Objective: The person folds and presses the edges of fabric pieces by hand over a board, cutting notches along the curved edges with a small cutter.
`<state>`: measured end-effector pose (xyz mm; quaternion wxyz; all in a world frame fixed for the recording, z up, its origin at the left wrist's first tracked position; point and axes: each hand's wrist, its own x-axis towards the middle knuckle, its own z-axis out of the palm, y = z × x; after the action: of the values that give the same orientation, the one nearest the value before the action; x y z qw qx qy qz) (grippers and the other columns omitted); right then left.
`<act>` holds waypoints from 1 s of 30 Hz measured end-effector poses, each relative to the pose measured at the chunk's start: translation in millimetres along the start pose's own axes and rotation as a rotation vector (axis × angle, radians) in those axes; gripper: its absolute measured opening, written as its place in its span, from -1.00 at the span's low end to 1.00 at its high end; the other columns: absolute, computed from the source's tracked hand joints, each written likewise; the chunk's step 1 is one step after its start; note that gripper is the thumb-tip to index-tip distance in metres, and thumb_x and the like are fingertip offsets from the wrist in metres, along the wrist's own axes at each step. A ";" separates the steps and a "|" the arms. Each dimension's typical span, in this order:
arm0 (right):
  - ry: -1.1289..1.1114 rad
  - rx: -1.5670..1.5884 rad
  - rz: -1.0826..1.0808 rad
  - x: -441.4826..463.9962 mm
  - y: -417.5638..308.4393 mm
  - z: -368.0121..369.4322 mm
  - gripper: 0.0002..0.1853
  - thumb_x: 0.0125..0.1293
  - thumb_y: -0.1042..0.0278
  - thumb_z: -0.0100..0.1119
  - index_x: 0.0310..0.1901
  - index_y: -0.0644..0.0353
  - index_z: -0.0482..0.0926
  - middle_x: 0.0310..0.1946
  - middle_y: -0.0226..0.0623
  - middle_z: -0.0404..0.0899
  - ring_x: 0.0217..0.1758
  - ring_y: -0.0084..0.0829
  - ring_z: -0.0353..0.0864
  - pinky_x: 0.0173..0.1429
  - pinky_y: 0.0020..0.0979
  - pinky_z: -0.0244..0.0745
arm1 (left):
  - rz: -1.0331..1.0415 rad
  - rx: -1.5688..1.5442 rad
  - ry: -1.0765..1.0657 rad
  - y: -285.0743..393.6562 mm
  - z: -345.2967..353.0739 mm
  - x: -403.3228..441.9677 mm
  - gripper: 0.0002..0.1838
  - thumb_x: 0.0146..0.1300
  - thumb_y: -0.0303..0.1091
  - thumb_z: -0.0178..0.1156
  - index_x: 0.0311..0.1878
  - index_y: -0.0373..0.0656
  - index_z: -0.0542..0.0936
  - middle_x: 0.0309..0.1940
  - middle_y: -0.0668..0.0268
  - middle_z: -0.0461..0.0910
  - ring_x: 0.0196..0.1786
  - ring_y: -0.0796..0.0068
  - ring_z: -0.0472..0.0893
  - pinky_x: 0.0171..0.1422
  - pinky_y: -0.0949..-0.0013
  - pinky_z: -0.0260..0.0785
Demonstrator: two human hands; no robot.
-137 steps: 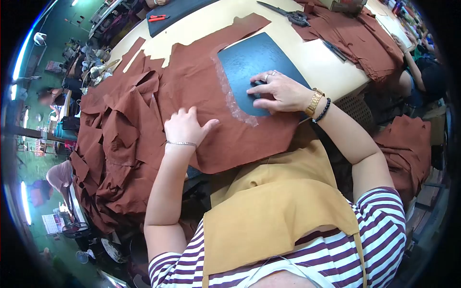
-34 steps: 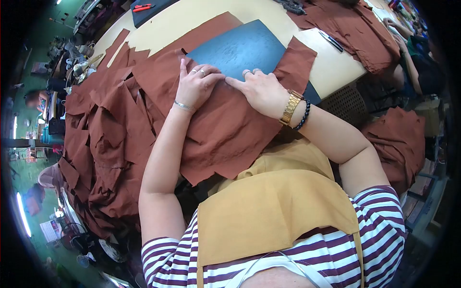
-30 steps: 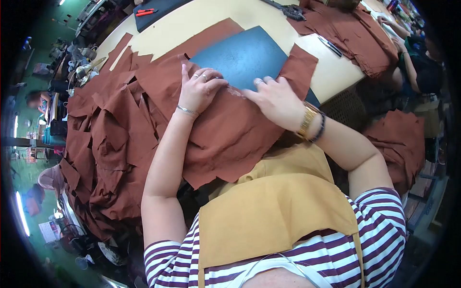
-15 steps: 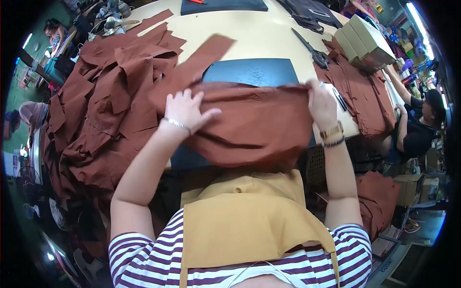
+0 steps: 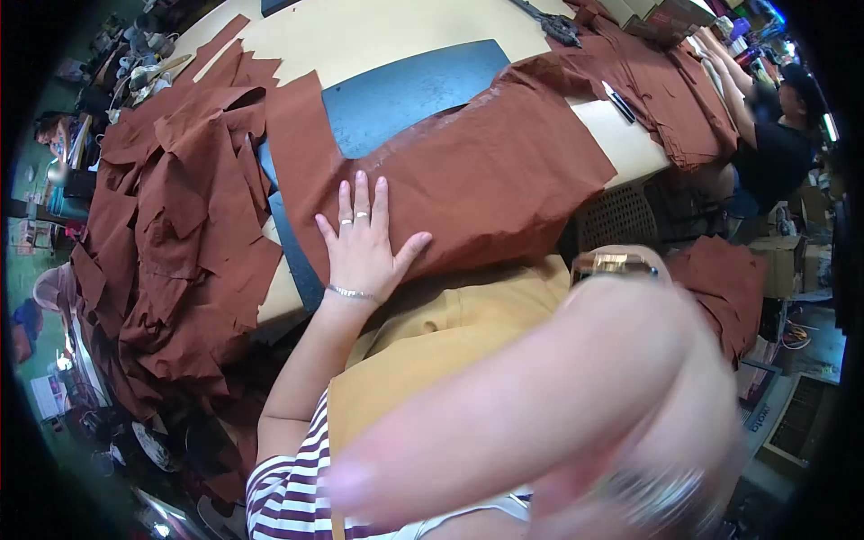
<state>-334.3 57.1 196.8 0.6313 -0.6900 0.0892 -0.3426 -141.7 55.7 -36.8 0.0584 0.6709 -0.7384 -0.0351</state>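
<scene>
My left hand [image 5: 364,243] lies flat with fingers spread on a reddish-brown cloth piece [image 5: 477,166]. Beneath the cloth, a dark blue-grey mat [image 5: 414,94] shows at the far edge and on the left. Raised close to the camera, my right hand [image 5: 576,387] is large and smeared by motion. One finger of it points left; the others are blurred or hidden, and what they may hold cannot be made out. A big crumpled heap of the same brown cloth [image 5: 180,216] lies left of my left hand.
Dark scissors [image 5: 553,27] lie at the back, and a pen [image 5: 619,103] rests on the cream table [image 5: 387,31]. More brown cloth [image 5: 666,90] is stacked at the right beside a cardboard box [image 5: 661,18]. A co-worker [image 5: 783,126] in dark clothes sits at the right.
My right hand has let go of the cloth's right side and come up near the camera. The cloth now lies spread over the mat, with my left hand pressed flat on it. The view has shifted.
</scene>
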 end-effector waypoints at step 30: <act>0.249 -1.299 0.005 -43.9 221.2 -164.9 -0.75 0.32 0.36 0.18 -0.01 0.22 0.62 0.02 -0.12 0.59 0.10 -0.11 0.56 0.19 -0.22 0.49 | 0.359 -0.503 0.322 -18.4 4.8 83.8 -0.82 0.27 -0.29 0.26 -0.09 -0.01 0.71 -0.34 0.26 0.56 -0.36 0.23 0.61 -0.26 0.26 0.48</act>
<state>-395.3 -93.5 -30.5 0.0726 -0.8854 0.3518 -0.2949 -131.9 -29.6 -40.7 0.3427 0.4920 -0.7942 -0.0988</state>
